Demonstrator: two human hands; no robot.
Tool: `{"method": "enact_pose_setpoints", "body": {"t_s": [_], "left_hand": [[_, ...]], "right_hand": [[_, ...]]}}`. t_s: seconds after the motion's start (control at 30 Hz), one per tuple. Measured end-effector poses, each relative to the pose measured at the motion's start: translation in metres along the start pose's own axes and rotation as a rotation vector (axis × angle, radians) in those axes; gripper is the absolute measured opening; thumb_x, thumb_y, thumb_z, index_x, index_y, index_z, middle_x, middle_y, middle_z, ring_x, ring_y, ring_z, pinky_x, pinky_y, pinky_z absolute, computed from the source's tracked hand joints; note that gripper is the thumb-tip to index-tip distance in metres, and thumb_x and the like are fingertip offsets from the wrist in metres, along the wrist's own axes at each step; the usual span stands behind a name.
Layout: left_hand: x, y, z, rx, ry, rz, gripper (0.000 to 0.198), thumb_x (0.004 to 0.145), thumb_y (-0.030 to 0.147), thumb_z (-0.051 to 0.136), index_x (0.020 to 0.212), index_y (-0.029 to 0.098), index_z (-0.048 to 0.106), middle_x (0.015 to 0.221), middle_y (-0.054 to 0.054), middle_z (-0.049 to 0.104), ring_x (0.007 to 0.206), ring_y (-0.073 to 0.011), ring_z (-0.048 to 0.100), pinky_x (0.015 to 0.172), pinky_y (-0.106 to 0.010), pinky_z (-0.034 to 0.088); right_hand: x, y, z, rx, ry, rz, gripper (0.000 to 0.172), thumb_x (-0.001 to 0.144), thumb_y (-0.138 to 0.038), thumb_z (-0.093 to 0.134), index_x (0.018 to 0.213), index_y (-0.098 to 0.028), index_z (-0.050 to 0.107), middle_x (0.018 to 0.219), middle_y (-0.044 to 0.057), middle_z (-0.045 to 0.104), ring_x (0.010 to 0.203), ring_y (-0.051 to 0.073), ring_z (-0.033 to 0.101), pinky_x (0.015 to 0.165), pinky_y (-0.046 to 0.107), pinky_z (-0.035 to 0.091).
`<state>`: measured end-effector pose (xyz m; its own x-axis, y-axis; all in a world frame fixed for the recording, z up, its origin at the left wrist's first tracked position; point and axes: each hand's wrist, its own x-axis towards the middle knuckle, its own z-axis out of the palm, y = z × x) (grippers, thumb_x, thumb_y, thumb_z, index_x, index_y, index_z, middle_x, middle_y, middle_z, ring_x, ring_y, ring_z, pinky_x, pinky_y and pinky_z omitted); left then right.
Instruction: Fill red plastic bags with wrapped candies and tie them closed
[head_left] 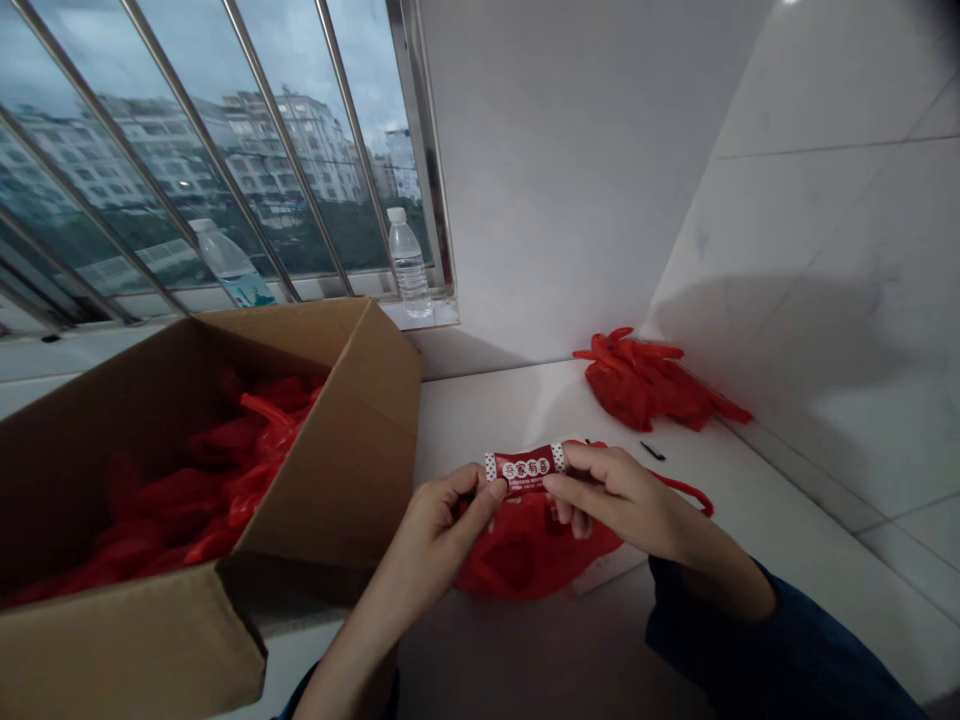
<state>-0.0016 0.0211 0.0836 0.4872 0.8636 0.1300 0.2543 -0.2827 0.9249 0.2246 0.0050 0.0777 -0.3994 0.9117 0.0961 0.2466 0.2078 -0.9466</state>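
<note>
A small red wrapped packet [526, 467] with white dotted ends and white characters is held level between both hands. My left hand [444, 525] pinches its left end with thumb and fingers. My right hand [619, 492] pinches its right end. Just below them a red plastic bag [525, 555] lies on the white counter [757, 500], one handle loop sticking out to the right.
A large open cardboard box [330, 470] holding several red plastic bags stands at the left. Another tied red bag [646, 382] sits at the back by the tiled wall. A small black item [652, 451] lies near it. Two water bottles, one [409, 262] upright, stand on the window sill.
</note>
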Motion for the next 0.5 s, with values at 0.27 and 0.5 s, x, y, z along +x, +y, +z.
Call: {"method": "enact_pose_setpoints", "body": {"t_s": [0.27,0.5], "left_hand": [[0.0021,-0.0001,0.0016,-0.058,0.009,0.026,0.033,0.094,0.034,0.056,0.067,0.017,0.048,0.066,0.004,0.043,0.062,-0.0103,0.036,0.058,-0.022,0.032],[0.0011,0.0039,-0.0005,-0.07,-0.011,0.001,0.032,0.093,0.035,0.057,0.067,0.018,0.047,0.066,0.004,0.043,0.063,-0.0112,0.039,0.061,-0.023,0.035]], "right_hand": [[0.0012,0.0037,-0.0002,0.142,-0.029,0.004,0.029,0.098,-0.043,0.053,0.084,-0.017,0.058,0.066,-0.003,0.06,0.052,0.007,0.056,0.05,0.02,0.048],[0.0024,0.0047,-0.0013,0.152,-0.062,-0.036,0.03,0.098,-0.043,0.053,0.08,-0.018,0.055,0.063,-0.005,0.058,0.05,0.007,0.055,0.05,0.02,0.046]]}}
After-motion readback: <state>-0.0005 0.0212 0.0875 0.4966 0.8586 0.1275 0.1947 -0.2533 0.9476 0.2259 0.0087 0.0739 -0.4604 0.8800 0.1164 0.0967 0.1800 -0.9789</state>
